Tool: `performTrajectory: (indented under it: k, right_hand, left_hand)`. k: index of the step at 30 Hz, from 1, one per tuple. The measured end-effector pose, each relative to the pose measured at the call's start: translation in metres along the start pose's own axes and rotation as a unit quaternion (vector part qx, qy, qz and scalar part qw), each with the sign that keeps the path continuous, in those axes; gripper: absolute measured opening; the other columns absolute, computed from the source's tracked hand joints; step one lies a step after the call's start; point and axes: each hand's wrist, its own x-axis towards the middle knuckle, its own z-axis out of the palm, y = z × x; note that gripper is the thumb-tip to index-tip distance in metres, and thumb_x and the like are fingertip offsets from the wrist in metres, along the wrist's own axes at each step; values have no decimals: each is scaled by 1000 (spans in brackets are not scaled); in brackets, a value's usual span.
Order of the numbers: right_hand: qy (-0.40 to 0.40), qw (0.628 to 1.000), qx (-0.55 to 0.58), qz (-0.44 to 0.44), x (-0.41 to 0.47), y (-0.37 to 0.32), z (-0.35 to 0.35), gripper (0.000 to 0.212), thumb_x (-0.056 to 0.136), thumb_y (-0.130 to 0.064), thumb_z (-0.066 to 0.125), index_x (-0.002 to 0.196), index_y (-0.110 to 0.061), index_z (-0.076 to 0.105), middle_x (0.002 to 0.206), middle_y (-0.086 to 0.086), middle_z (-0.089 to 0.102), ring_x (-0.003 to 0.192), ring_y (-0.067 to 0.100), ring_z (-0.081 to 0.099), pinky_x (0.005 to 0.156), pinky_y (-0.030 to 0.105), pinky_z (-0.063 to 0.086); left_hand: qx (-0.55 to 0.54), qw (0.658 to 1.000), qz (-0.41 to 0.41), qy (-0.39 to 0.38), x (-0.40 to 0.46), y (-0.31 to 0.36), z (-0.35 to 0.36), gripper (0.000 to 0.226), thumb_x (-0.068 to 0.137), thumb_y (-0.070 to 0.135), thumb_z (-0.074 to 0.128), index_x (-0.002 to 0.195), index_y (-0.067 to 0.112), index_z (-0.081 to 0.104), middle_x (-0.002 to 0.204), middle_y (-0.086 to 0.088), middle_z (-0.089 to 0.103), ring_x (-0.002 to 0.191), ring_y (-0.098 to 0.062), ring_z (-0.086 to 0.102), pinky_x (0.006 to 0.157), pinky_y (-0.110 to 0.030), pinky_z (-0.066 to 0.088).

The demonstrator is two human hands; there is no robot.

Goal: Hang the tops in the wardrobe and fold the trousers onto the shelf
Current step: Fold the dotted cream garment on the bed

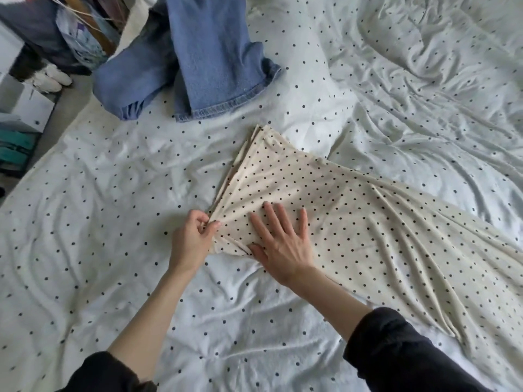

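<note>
**Squaring up the dotted trousers on the bed**

Head view: the cream polka-dot trousers are lying stretched across the bed, running from the middle of the frame off toward the lower right. The left hand is pinching the near corner of the cloth at its hem end, thumb and fingers clamped together on the fabric, probably drawing the layered edges into line. The right hand is lying flat on the cloth just beside it, fingers straight and spread, pressing the layers down so they do not slide while the corner is being tugged (this reads as smoothing before a fold, not a lift). Creases are fanning out from under the palm toward the far end.

The blue jeans are lying rumpled at the top of the bed, well apart from both hands, untouched and not yet folded. Neither wardrobe nor shelf is showing, so folding looks like the step in hand, with much of the task left.
</note>
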Motion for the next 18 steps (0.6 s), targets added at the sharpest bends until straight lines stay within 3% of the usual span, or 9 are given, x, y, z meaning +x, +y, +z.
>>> performTrajectory:
  k: [3,4,6,9,11,13,16,18]
  right_hand:
    - [-12,1000,9,4,-3,-1,1,69,87,-58,6,150,-30,15,159,6,8,146,29,8,109,64,-8]
    - [-10,1000,16,3,-5,-1,1,69,87,-58,7,150,-30,18,158,6,11,145,29,11,110,64,-4]
    - [6,1000,30,0,-11,-1,-1,62,90,-51,19,143,-25,39,150,9,35,138,30,34,109,64,16]
    - [76,995,70,10,-21,6,-5,48,91,-36,30,128,-19,56,133,12,56,124,29,53,105,60,32]
    - [114,988,101,39,-28,14,-15,46,92,-31,30,123,-15,60,127,13,60,120,29,56,104,59,34]
    - [153,973,152,79,-39,27,-24,44,91,-25,31,121,-11,60,123,14,61,115,30,58,100,55,42]
    - [191,916,305,176,-64,55,-50,35,97,-14,40,128,-8,55,128,12,57,114,29,58,92,42,50]
    - [162,845,434,266,-82,79,-67,34,100,-20,41,131,-12,52,127,7,58,110,23,60,92,36,48]
  left_hand:
    - [-83,993,-81,-27,1,2,3,32,84,29,69,104,9,54,89,1,59,83,-16,56,74,-24,39]
    - [-96,990,-98,-34,4,6,2,29,83,28,71,100,10,56,89,1,60,83,-16,57,74,-27,41]
    - [-100,988,-108,-54,9,12,0,16,81,22,73,83,13,60,79,-1,62,74,-16,58,68,-28,45]
    - [-69,990,-92,-76,7,30,-5,32,84,9,63,60,15,44,55,1,39,51,-13,35,50,-25,26]
    - [-55,991,-74,-101,1,47,-8,30,86,5,55,61,15,41,55,2,34,50,-13,29,48,-26,21]
    - [-82,986,-49,-136,-9,70,-9,18,87,2,51,74,15,54,64,0,46,55,-13,36,50,-24,25]
    - [-98,980,21,-171,-30,112,6,18,87,4,49,97,11,63,76,-5,52,61,-12,39,54,-24,30]
    - [-62,974,89,-198,-46,138,28,25,90,7,48,113,6,58,71,-4,49,54,-10,39,49,-20,33]
